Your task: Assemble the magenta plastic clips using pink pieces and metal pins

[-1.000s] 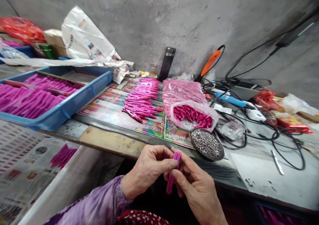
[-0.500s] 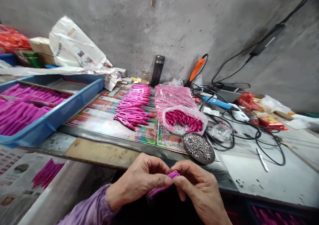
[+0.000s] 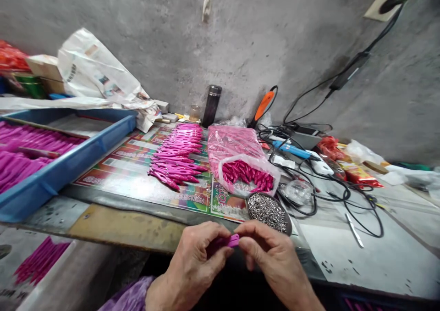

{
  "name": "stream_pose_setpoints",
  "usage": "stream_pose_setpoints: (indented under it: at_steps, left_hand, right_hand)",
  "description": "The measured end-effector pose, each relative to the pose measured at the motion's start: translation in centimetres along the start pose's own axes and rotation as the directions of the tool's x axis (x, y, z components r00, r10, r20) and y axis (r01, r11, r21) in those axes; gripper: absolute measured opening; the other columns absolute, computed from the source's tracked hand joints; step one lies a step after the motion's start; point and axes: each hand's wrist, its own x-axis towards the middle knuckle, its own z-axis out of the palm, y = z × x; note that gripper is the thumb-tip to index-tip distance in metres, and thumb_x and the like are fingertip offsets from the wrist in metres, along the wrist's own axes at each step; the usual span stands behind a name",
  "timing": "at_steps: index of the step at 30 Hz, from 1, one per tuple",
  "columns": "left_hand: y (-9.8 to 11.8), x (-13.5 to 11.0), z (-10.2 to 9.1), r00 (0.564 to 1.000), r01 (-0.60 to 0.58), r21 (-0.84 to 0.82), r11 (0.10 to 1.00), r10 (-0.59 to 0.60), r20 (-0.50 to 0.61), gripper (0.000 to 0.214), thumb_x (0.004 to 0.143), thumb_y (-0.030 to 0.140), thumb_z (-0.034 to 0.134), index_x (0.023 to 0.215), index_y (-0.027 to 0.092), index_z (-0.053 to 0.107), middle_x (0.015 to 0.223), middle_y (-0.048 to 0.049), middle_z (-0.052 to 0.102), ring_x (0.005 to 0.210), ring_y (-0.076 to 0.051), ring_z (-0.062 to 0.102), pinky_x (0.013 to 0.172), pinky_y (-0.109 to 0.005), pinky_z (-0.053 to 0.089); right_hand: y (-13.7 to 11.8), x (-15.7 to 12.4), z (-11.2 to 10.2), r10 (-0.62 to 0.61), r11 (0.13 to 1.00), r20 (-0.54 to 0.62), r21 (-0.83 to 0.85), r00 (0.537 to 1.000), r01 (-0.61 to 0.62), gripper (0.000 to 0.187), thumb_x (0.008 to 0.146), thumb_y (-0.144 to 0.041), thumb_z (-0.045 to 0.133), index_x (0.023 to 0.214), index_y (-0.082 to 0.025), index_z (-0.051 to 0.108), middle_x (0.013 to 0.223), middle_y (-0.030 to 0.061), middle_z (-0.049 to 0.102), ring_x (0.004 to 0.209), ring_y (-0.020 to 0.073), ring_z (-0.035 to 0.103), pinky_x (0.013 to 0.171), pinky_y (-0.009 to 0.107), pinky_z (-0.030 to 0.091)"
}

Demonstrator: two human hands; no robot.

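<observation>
Both hands meet at the table's near edge around a small pink plastic piece (image 3: pixel 231 241). My left hand (image 3: pixel 195 265) wraps most of it in closed fingers. My right hand (image 3: pixel 275 265) pinches its exposed end between thumb and forefinger. Just beyond my right hand lies a round metal dish (image 3: pixel 268 207) full of small silvery parts. Behind it an open plastic bag (image 3: pixel 245 169) holds dark pink pieces. A row of assembled pink pieces (image 3: pixel 177 154) lies on the colourful printed sheet (image 3: pixel 130 164).
A blue tray (image 3: pixel 58 164) of pink pieces stands at the left, with crumpled newspaper (image 3: pixel 92 72) behind it. A dark flask (image 3: pixel 211 99), an orange-handled tool (image 3: pixel 264 103) and tangled black cables (image 3: pixel 330 182) lie near the concrete wall. More pink pieces (image 3: pixel 37 259) lie in a box at lower left.
The pink piece went from upright between my fingers to lying sideways, mostly hidden in my left hand. The view tilted upward and shifted, so the table contents sit lower and further left.
</observation>
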Motion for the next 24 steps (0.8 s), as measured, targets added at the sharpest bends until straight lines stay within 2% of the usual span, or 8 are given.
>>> stream_pose_setpoints:
  at_steps: [2,3,5,7,10,14,19,24]
  left_hand:
    - [-0.1,0.0,-0.3,1.0,-0.024,0.064,0.998,0.024,-0.007,0.005,0.083,0.016,0.069,0.085,0.017,0.073,0.073,-0.001,0.07,0.064,-0.012,0.061,0.06,-0.02,0.041]
    - [-0.2,0.0,-0.4,0.999,-0.035,0.083,0.996,0.036,-0.01,0.006,0.083,0.016,0.068,0.085,0.017,0.073,0.073,-0.0011,0.07,0.064,-0.012,0.062,0.061,-0.02,0.042]
    - [-0.4,0.1,-0.7,0.998,-0.064,0.104,0.993,0.066,-0.019,0.006,0.084,0.016,0.067,0.085,0.017,0.073,0.073,-0.0007,0.071,0.064,-0.012,0.063,0.061,-0.02,0.043]
    - [-0.6,0.1,-0.9,0.994,-0.093,0.12,0.988,0.098,-0.037,0.005,0.085,0.016,0.066,0.085,0.018,0.072,0.072,0.0001,0.071,0.063,-0.011,0.064,0.06,-0.019,0.043]
    - [-1.0,0.2,-1.3,0.991,-0.111,0.153,0.982,0.12,-0.054,0.006,0.084,0.014,0.066,0.084,0.018,0.07,0.07,0.0013,0.069,0.06,-0.01,0.062,0.057,-0.017,0.043]
    - [-1.6,0.0,-1.6,0.986,-0.139,0.189,0.972,0.153,-0.061,0.007,0.086,0.014,0.065,0.087,0.019,0.07,0.07,0.0013,0.068,0.06,-0.009,0.061,0.057,-0.017,0.043]
    - [-1.9,0.5,-2.0,0.979,-0.172,0.193,0.966,0.189,-0.07,0.008,0.086,0.012,0.063,0.085,0.017,0.069,0.07,0.0003,0.068,0.058,-0.009,0.062,0.054,-0.015,0.043]
    - [-1.9,0.9,-2.1,0.971,-0.202,0.178,0.963,0.22,-0.089,0.008,0.086,0.011,0.063,0.087,0.016,0.069,0.072,-0.0004,0.07,0.059,-0.008,0.064,0.055,-0.014,0.046]
  right_hand:
    - [-0.4,1.5,-2.0,-0.06,0.975,-0.007,-0.216,0.998,0.057,0.026,0.091,-0.044,0.064,0.087,-0.02,0.073,0.06,-0.0015,0.059,0.048,0.0128,0.053,0.048,0.023,0.044]
    - [-0.6,2.5,-3.0,-0.11,0.932,-0.023,-0.349,0.994,0.095,0.026,0.092,-0.044,0.061,0.086,-0.021,0.073,0.064,0.0001,0.062,0.052,0.0149,0.056,0.052,0.025,0.046]
    - [-0.5,4.8,-5.1,-0.213,0.784,-0.005,-0.597,0.977,0.168,0.026,0.092,-0.04,0.056,0.085,-0.022,0.073,0.08,0.0043,0.071,0.07,0.0201,0.064,0.068,0.03,0.051]
    - [-0.1,7.3,-6.7,-0.258,0.599,0.056,-0.774,0.965,0.205,0.027,0.092,-0.036,0.05,0.088,-0.021,0.072,0.088,0.0065,0.073,0.081,0.0231,0.067,0.075,0.034,0.05]
    - [0.9,10.8,-8.3,-0.218,0.497,0.093,-0.846,0.972,0.192,0.024,0.089,-0.03,0.051,0.09,-0.019,0.072,0.093,0.0083,0.073,0.086,0.0249,0.067,0.078,0.036,0.048]
    - [2.5,14.0,-9.1,-0.147,0.401,0.142,-0.896,0.979,0.19,0.017,0.087,-0.024,0.055,0.086,-0.02,0.071,0.089,0.0067,0.071,0.084,0.0237,0.066,0.076,0.035,0.045]
    - [4.6,16.1,-9.8,-0.088,0.286,0.162,-0.941,0.983,0.181,0.015,0.09,-0.028,0.058,0.085,-0.019,0.069,0.088,0.0067,0.069,0.084,0.0236,0.063,0.073,0.033,0.042]
    - [6.1,16.9,-9.9,-0.065,0.227,0.155,-0.96,0.986,0.166,0.019,0.093,-0.031,0.057,0.08,-0.019,0.065,0.084,0.0068,0.066,0.08,0.022,0.061,0.069,0.031,0.037]
